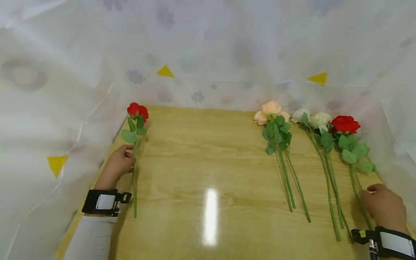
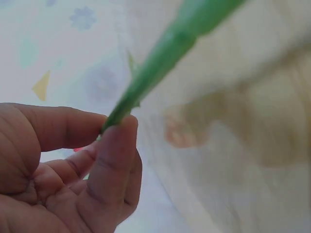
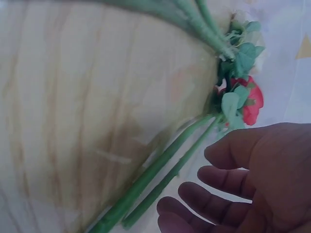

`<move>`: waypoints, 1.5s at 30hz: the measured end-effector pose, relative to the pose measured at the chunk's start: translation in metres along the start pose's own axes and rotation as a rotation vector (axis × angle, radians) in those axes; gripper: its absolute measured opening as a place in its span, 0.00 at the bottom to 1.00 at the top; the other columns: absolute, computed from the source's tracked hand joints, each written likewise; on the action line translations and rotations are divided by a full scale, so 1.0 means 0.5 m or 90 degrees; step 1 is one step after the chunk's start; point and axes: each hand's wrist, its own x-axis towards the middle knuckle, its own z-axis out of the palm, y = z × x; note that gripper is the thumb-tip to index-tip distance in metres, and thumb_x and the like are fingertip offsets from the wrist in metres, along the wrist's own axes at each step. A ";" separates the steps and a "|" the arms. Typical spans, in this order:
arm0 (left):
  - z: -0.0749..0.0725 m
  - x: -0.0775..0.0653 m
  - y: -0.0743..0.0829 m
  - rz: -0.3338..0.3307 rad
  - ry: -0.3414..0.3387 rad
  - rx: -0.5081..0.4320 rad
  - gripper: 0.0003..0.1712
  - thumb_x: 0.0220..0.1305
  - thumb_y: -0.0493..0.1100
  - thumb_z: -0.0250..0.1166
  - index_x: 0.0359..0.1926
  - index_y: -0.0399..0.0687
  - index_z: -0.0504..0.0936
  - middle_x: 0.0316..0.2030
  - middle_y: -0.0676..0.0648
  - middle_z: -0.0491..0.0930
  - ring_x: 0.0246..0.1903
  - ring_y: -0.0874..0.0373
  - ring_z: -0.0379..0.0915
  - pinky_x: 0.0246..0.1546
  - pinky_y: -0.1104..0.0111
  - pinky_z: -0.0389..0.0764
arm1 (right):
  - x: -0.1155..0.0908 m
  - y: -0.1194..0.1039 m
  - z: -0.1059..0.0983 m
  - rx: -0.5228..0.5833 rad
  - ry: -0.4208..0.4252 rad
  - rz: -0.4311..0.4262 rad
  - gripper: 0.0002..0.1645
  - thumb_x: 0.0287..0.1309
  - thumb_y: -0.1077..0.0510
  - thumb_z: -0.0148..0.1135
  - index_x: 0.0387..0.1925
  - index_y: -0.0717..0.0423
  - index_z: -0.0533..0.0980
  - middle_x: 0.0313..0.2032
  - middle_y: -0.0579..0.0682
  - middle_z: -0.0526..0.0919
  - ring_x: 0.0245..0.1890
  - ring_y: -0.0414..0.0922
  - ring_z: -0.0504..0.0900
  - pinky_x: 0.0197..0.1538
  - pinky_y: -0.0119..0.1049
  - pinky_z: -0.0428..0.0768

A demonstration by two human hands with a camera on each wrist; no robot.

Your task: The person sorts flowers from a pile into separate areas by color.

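At the table's left side, my left hand (image 1: pixel 121 163) pinches the green stem of a red rose (image 1: pixel 138 111) just below its leaves. The left wrist view shows the thumb and index finger meeting on that stem (image 2: pixel 146 80), which runs past them toward the camera. On the far right, my right hand (image 1: pixel 385 204) is beside the stems of another red rose (image 1: pixel 346 124). In the right wrist view its fingers are spread and slightly bent, with nothing between them, and two stems (image 3: pixel 160 172) lie past the fingertips.
White roses (image 1: pixel 320 120) lie just left of the right-hand red one, and peach roses (image 1: pixel 271 108) farther left, stems pointing toward me. A pale floral sheet (image 1: pixel 208 54) walls the wooden table (image 1: pixel 195 162) at the back and sides, with yellow triangles (image 1: pixel 165 71) on it.
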 end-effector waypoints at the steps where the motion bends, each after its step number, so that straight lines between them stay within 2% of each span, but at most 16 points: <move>1: 0.002 -0.005 0.007 0.000 -0.008 -0.032 0.33 0.69 0.35 0.53 0.72 0.30 0.56 0.48 0.34 0.68 0.39 0.46 0.72 0.33 0.61 0.82 | -0.006 -0.010 0.002 0.015 0.020 -0.010 0.26 0.68 0.57 0.48 0.49 0.83 0.66 0.39 0.77 0.76 0.30 0.65 0.77 0.29 0.54 0.74; 3: 0.009 -0.017 0.025 0.007 -0.016 -0.083 0.33 0.71 0.35 0.52 0.74 0.33 0.54 0.49 0.35 0.66 0.41 0.46 0.72 0.36 0.58 0.83 | -0.018 -0.031 0.002 0.050 0.060 -0.045 0.25 0.67 0.57 0.48 0.48 0.82 0.68 0.39 0.76 0.77 0.30 0.65 0.78 0.29 0.54 0.74; 7: 0.033 -0.034 0.065 0.050 -0.036 -0.149 0.32 0.73 0.36 0.51 0.74 0.36 0.54 0.48 0.38 0.65 0.44 0.44 0.73 0.39 0.55 0.82 | -0.047 -0.081 -0.007 0.117 0.115 -0.113 0.24 0.70 0.55 0.49 0.49 0.76 0.72 0.42 0.75 0.78 0.33 0.65 0.78 0.28 0.50 0.73; 11: 0.079 -0.044 0.103 0.089 -0.061 -0.193 0.29 0.74 0.35 0.52 0.72 0.38 0.55 0.47 0.39 0.65 0.45 0.45 0.73 0.39 0.55 0.82 | -0.077 -0.140 -0.006 0.170 0.140 -0.165 0.22 0.71 0.52 0.51 0.49 0.69 0.76 0.39 0.68 0.81 0.29 0.53 0.78 0.25 0.40 0.71; 15: 0.137 -0.053 0.140 0.120 -0.073 -0.239 0.26 0.73 0.33 0.53 0.69 0.38 0.59 0.44 0.40 0.66 0.42 0.48 0.73 0.37 0.55 0.83 | -0.125 -0.221 0.025 0.212 0.151 -0.236 0.19 0.72 0.51 0.52 0.48 0.62 0.79 0.37 0.59 0.83 0.26 0.45 0.76 0.24 0.36 0.71; 19: 0.199 -0.067 0.172 0.142 -0.088 -0.307 0.24 0.71 0.30 0.53 0.66 0.39 0.61 0.42 0.41 0.67 0.39 0.51 0.73 0.36 0.54 0.82 | -0.181 -0.311 0.083 0.266 0.109 -0.313 0.15 0.72 0.52 0.54 0.47 0.59 0.80 0.36 0.53 0.83 0.31 0.46 0.79 0.27 0.36 0.74; 23: 0.260 -0.082 0.196 0.145 -0.121 -0.375 0.25 0.69 0.28 0.54 0.65 0.40 0.63 0.41 0.42 0.67 0.37 0.53 0.73 0.36 0.53 0.82 | -0.227 -0.389 0.146 0.328 0.009 -0.380 0.12 0.70 0.57 0.59 0.48 0.59 0.80 0.36 0.48 0.83 0.36 0.44 0.81 0.33 0.36 0.79; 26: 0.295 -0.091 0.213 0.145 -0.144 -0.413 0.25 0.69 0.27 0.54 0.64 0.41 0.63 0.41 0.43 0.67 0.37 0.54 0.74 0.37 0.52 0.83 | -0.256 -0.438 0.177 0.372 -0.085 -0.411 0.19 0.69 0.57 0.60 0.58 0.58 0.75 0.40 0.47 0.81 0.38 0.41 0.81 0.38 0.36 0.81; 29: 0.320 -0.092 0.231 0.160 -0.154 -0.444 0.24 0.68 0.27 0.54 0.63 0.40 0.63 0.40 0.43 0.67 0.37 0.54 0.74 0.37 0.52 0.83 | -0.281 -0.479 0.196 0.414 -0.167 -0.420 0.29 0.70 0.54 0.59 0.68 0.56 0.66 0.47 0.51 0.78 0.41 0.41 0.80 0.39 0.36 0.80; 32: 0.335 -0.089 0.245 0.180 -0.149 -0.464 0.23 0.67 0.26 0.55 0.61 0.40 0.65 0.40 0.43 0.68 0.38 0.52 0.76 0.38 0.53 0.83 | -0.303 -0.511 0.207 0.448 -0.216 -0.430 0.29 0.71 0.52 0.58 0.68 0.55 0.65 0.50 0.55 0.76 0.43 0.43 0.79 0.40 0.36 0.80; 35: 0.342 -0.087 0.253 0.193 -0.140 -0.474 0.23 0.66 0.26 0.57 0.61 0.40 0.67 0.40 0.43 0.70 0.38 0.52 0.77 0.38 0.56 0.83 | -0.320 -0.531 0.216 0.468 -0.218 -0.450 0.21 0.71 0.56 0.58 0.61 0.57 0.70 0.46 0.53 0.77 0.42 0.44 0.79 0.40 0.35 0.80; 38: 0.347 -0.087 0.257 0.192 -0.136 -0.488 0.24 0.65 0.26 0.57 0.60 0.41 0.68 0.39 0.43 0.70 0.37 0.54 0.78 0.38 0.59 0.83 | -0.331 -0.544 0.223 0.480 -0.198 -0.471 0.15 0.71 0.59 0.57 0.56 0.58 0.73 0.41 0.48 0.79 0.39 0.43 0.80 0.37 0.34 0.80; 41: 0.354 -0.086 0.258 0.189 -0.138 -0.500 0.24 0.64 0.26 0.58 0.60 0.40 0.68 0.39 0.44 0.71 0.37 0.55 0.78 0.38 0.60 0.82 | -0.337 -0.552 0.227 0.488 -0.174 -0.486 0.15 0.71 0.62 0.57 0.56 0.59 0.74 0.38 0.46 0.79 0.36 0.41 0.80 0.34 0.33 0.79; 45: 0.364 -0.087 0.260 0.181 -0.132 -0.503 0.24 0.63 0.25 0.58 0.59 0.38 0.69 0.39 0.44 0.72 0.36 0.56 0.79 0.36 0.63 0.82 | -0.343 -0.559 0.231 0.487 -0.154 -0.480 0.16 0.70 0.63 0.57 0.57 0.59 0.74 0.37 0.44 0.79 0.36 0.40 0.80 0.34 0.33 0.79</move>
